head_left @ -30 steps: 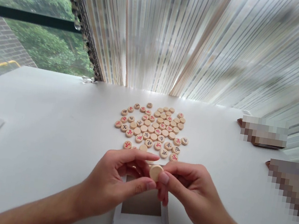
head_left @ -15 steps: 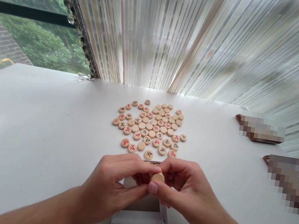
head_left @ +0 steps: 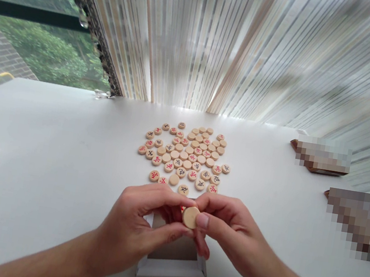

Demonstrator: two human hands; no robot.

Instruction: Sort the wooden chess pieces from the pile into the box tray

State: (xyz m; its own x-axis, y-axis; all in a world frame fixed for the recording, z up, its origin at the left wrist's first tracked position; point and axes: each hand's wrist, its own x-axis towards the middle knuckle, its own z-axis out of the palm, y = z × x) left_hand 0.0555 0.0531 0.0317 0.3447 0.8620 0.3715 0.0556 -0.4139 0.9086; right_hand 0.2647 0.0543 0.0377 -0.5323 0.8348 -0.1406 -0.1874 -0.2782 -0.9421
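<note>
My left hand (head_left: 139, 220) and my right hand (head_left: 235, 233) meet over an open white box (head_left: 173, 268), both closed. Between their fingertips is a round wooden Chinese chess piece (head_left: 189, 218), tilted, its blank face towards me. My right thumb presses on its right edge, while my left thumb and forefinger hold it from below and above. Just behind it a bit of red marking shows; whether that is a second piece in the fingers or one in the box I cannot tell. My hands hide much of the box.
Many more Chinese chess pieces (head_left: 187, 164) lie spread on the white table (head_left: 72, 163) beyond the box, some blank side up, others with red or black characters. Two blurred-out brown objects (head_left: 327, 171) stand at the right. A striped curtain (head_left: 193, 41) hangs behind the table.
The piece in my fingers has tipped so that more of its blank face shows. My right thumb has moved from its lower left to its right edge. Red marking now shows behind it.
</note>
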